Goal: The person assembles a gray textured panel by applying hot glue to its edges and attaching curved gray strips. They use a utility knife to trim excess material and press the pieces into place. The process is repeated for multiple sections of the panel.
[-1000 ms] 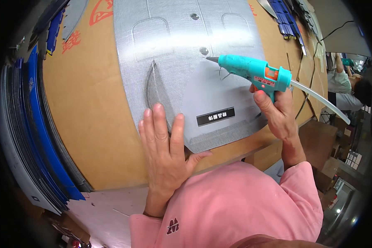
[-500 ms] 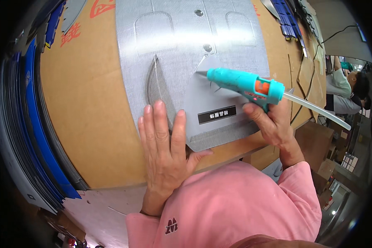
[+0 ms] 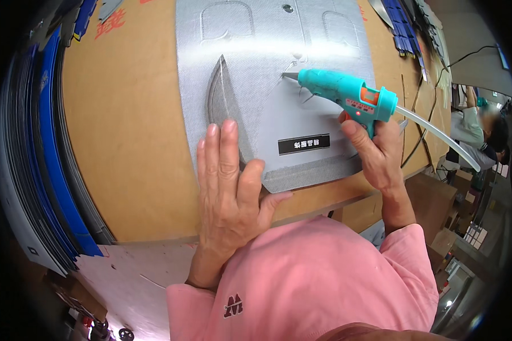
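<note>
A grey denim-patterned sheet (image 3: 193, 85) lies on the brown board, printed with pockets and round buttons. My left hand (image 3: 227, 187) rests flat at its lower left, index finger bent, fingertips by a curved, darker grey edge (image 3: 214, 102) that stands up from the sheet to a point. My right hand (image 3: 375, 156) grips a teal hot glue gun (image 3: 344, 91) by its handle, a finger near the orange-red trigger. A clear glue stick (image 3: 441, 136) sticks out of its back. The metal nozzle is close to the sheet's middle; whether it touches I cannot tell. Below is a black label (image 3: 304, 144).
Stacks of blue and grey sheets (image 3: 51, 153) stand along the board's left edge. More blue pieces (image 3: 401, 31) lie at the far right. Black cables (image 3: 415, 131) run along the right side. Another person (image 3: 483, 131) is beyond the board at right.
The glue gun's nozzle has moved slightly away from me and to the right over the sheet. My left index finger has bent. The whole view has shifted a little.
</note>
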